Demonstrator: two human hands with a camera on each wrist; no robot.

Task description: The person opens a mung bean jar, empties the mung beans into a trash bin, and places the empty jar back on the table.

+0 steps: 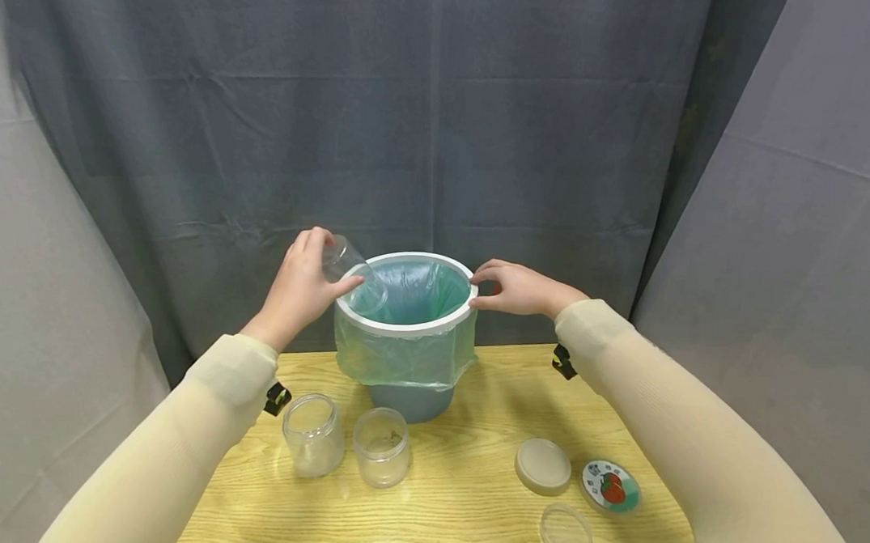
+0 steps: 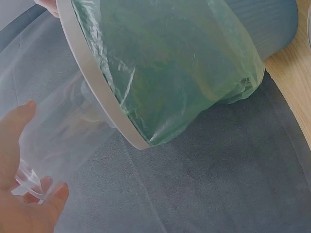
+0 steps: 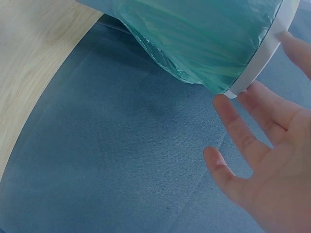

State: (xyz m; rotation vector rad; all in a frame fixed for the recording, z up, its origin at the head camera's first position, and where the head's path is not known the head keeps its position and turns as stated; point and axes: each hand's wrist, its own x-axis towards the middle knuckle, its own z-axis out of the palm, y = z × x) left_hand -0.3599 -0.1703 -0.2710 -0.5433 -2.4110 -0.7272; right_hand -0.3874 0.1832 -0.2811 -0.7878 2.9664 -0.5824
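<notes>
My left hand (image 1: 305, 280) grips a clear plastic jar (image 1: 338, 256) between thumb and fingers. The jar is tilted, its lower end reaching over the rim into the trash bin (image 1: 407, 329). In the left wrist view the jar (image 2: 63, 136) looks see-through beside the bin's pale rim (image 2: 87, 63). My right hand (image 1: 519, 288) touches the far side of that white rim with its thumb and fingertips. From the right wrist, its outer fingers (image 3: 238, 128) are seen spread and only lightly bent. A green plastic liner (image 1: 402, 355) folds down over the bin's grey-blue body.
Two clear jars, one on the left (image 1: 313, 436) and one nearer the middle (image 1: 381, 449), stand before the bin. A beige lid (image 1: 543, 466), a tomato-printed lid (image 1: 611, 486) and a clear lid (image 1: 565, 534) lie at right on the wooden table (image 1: 461, 499). Grey curtains (image 1: 412, 117) hang behind.
</notes>
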